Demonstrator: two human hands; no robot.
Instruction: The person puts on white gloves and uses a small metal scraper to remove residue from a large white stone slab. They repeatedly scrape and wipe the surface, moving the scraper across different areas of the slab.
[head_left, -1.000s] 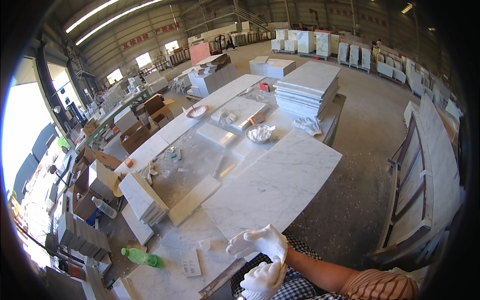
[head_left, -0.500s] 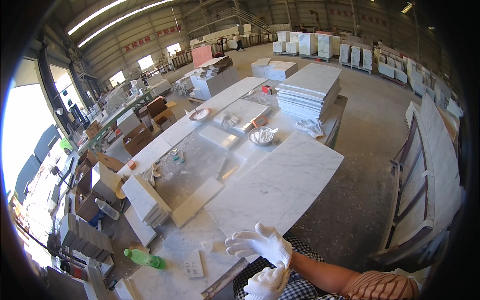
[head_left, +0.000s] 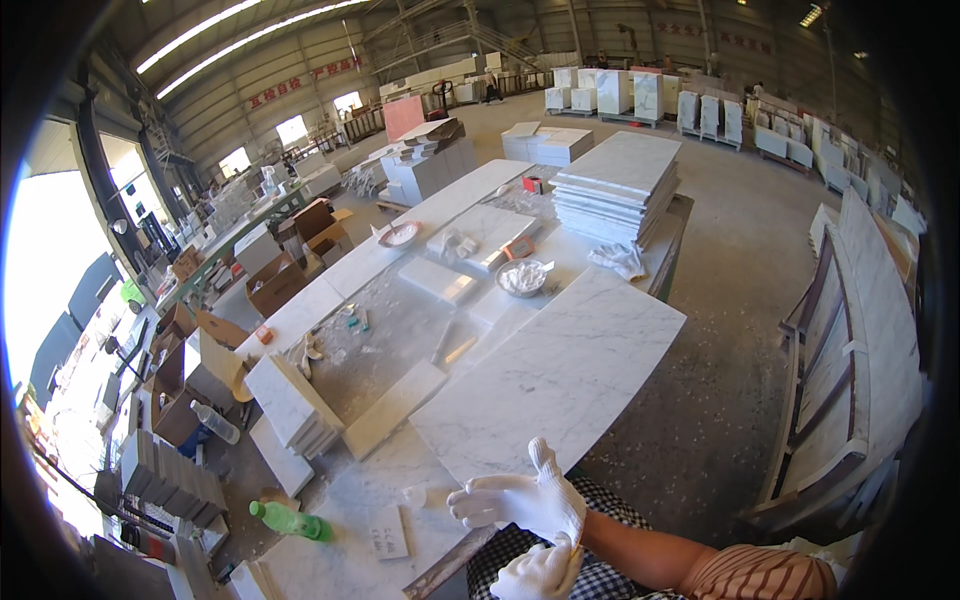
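My right hand [head_left: 520, 495] wears a white knitted glove, its fingers stretched left and its thumb raised, holding nothing. Just below it is my left hand [head_left: 535, 573], gloved too, with its fingers closed on the cuff of the right glove [head_left: 566, 538] at the wrist. Both hands are near the close edge of the work table, over a black-and-white checked cloth [head_left: 625, 510] on my body. Beyond them lies a large grey-veined white marble slab [head_left: 560, 370], touched by neither hand.
Left of my hands are a green bottle [head_left: 290, 521] and a small marked tile [head_left: 388, 532]. Further off stand a bowl of white material [head_left: 523, 278], a loose pair of gloves [head_left: 620, 261] and stacked slabs [head_left: 615, 185]. Slabs lean on a rack [head_left: 850, 350] at the right.
My right thumb has lifted higher and spread away from the fingers. The left hand has shifted slightly and stays at the right glove's cuff.
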